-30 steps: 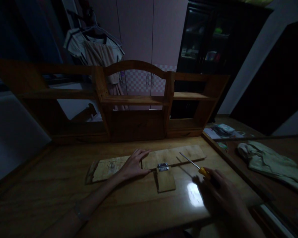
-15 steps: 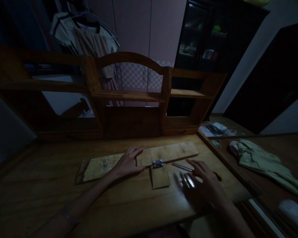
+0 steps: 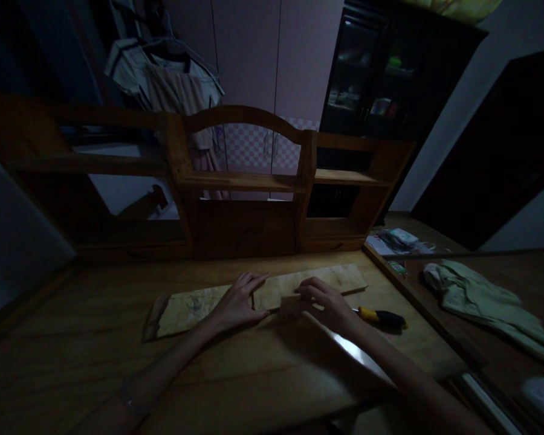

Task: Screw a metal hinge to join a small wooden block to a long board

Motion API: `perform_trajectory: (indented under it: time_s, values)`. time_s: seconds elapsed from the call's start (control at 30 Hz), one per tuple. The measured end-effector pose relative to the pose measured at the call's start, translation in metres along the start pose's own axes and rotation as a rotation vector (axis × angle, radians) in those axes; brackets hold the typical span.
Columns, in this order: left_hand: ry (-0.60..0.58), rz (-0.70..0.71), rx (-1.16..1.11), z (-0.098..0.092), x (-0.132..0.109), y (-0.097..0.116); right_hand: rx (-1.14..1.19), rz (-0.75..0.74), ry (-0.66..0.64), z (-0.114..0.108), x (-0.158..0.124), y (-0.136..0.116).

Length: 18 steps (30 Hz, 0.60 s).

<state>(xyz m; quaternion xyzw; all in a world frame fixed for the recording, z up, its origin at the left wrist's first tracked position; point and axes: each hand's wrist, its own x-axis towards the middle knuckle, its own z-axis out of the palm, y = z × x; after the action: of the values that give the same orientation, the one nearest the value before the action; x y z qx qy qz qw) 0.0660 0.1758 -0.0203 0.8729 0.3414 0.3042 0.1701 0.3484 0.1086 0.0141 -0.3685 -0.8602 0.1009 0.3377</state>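
Observation:
A long, pale wooden board (image 3: 185,309) lies across the desk, its left end dark and rough. My left hand (image 3: 236,302) grips the board near its middle, fingers over the far edge and thumb at the near edge. My right hand (image 3: 329,307) pinches a small square wooden piece (image 3: 290,304), which stands tilted up at the board's near edge. The metal hinge between the two is hidden now. Beside my right wrist rests a screwdriver (image 3: 381,318) with a yellow and black handle; its shaft is mostly covered by the hand.
A wooden desk (image 3: 199,380) carries a shelf unit (image 3: 245,181) along its back. A raised edge strip (image 3: 403,284) bounds the right side, and beyond it lies a pale green garment (image 3: 476,299). Clothes (image 3: 176,78) hang behind at the left. The room is dim.
My right hand has moved left from near the screwdriver and taken hold of the small wooden piece, which has swung up from lying flat. My left hand keeps its grip on the board.

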Motion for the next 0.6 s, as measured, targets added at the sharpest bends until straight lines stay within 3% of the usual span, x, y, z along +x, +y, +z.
perform_trajectory:
  time_s: [0.1,0.3,0.47,0.6]
  values:
    - [-0.008,-0.005,0.001,-0.002,0.000,0.002,0.199,0.142,0.007,-0.002,0.019,0.012]
    - [-0.014,-0.006,-0.005,-0.001,0.001,-0.001,0.288,0.262,-0.024,0.003,0.032,0.034]
    - [-0.008,0.001,0.005,0.001,-0.001,-0.003,0.340,0.287,-0.064,0.007,0.035,0.043]
    - [0.003,0.000,0.006,0.001,-0.001,-0.002,0.320,0.231,-0.037,0.000,0.030,0.030]
